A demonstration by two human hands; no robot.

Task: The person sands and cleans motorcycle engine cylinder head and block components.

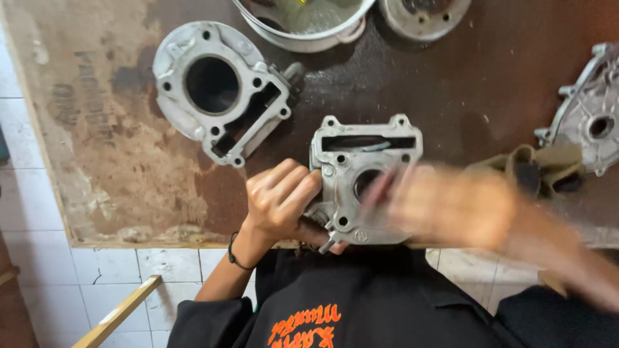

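Gripping the left edge of a grey metal cylinder block (364, 187), the left hand (280, 196) has its fingers curled tight around the casting, steadying it at the near edge of the bench (116, 174). The block lies face up, its bore and bolt holes showing. Up and to the left, a second cylinder block (219, 90) lies well apart on the stained bench top, untouched. Over the held block's bore, the right hand (451, 206) is smeared by motion blur; it seems to hold a thin dark tool against the face, though I cannot tell how its fingers are set. Judging by the dull, grimy surface, the work on this face looks partly done at most. At the far edge stands a metal bowl (303, 32) beside a round metal part (425, 16). At the right edge lies a grey engine cover (590, 109).
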